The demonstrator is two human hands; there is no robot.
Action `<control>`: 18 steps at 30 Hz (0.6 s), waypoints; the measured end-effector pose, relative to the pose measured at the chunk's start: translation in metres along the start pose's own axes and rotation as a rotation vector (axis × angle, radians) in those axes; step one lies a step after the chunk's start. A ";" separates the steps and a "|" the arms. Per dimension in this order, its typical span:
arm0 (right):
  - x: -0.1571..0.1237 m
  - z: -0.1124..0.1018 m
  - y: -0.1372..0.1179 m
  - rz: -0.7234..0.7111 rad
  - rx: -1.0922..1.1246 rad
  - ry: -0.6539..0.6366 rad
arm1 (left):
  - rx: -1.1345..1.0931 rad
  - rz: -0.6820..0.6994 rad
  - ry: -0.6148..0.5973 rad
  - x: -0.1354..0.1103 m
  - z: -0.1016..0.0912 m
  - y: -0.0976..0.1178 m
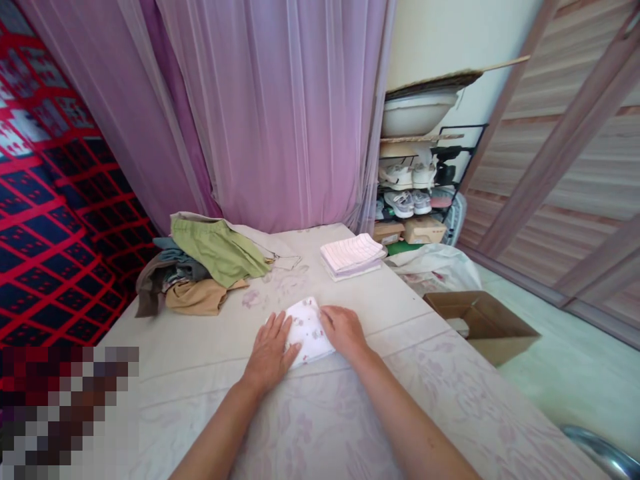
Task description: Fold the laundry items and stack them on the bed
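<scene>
A folded white cloth (306,328) with small printed figures lies on the bed in front of me. My left hand (270,350) rests flat along its left side, fingers stretched out and the thumb on the cloth. At its right edge, my right hand (345,331) has its fingers curled together against the fabric; the fingertips are partly hidden. Beyond the right hand sits a neat stack of folded pink striped cloths (353,255). To the far left is a loose heap of clothes, with green shorts (220,250) on top and a tan garment (197,297) below.
A patterned sheet (200,413) covers the bed. Purple curtains (280,120) hang behind it. Right of the bed stand an open cardboard box (500,347), a plastic bag (440,267) and a shoe rack (470,157). A red-and-black checked fabric (55,220) hangs at left.
</scene>
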State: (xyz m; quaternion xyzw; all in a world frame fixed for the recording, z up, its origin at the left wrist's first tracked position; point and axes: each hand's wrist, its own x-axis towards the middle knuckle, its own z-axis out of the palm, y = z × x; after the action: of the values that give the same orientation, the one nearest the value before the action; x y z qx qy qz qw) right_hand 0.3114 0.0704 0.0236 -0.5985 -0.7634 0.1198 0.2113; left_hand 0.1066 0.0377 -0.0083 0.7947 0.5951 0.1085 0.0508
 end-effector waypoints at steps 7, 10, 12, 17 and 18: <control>0.073 -0.030 0.039 0.147 -0.220 0.248 | -0.071 0.014 0.040 -0.003 0.005 -0.003; 0.096 -0.031 0.044 0.099 -0.314 0.199 | -0.079 0.005 0.044 -0.003 0.005 0.000; 0.104 -0.032 0.045 0.092 -0.364 0.151 | -0.080 -0.001 0.053 -0.004 0.006 0.001; 0.110 -0.037 0.047 0.075 -0.466 0.105 | -0.099 -0.002 0.073 -0.004 0.006 0.003; 0.110 -0.038 0.047 0.073 -0.474 0.095 | -0.103 -0.005 0.071 -0.005 0.005 0.003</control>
State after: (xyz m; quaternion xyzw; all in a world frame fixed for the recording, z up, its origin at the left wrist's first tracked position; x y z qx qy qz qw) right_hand 0.3488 0.1858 0.0564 -0.6634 -0.7374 -0.0835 0.0963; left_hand 0.1097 0.0327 -0.0133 0.7853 0.5921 0.1667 0.0707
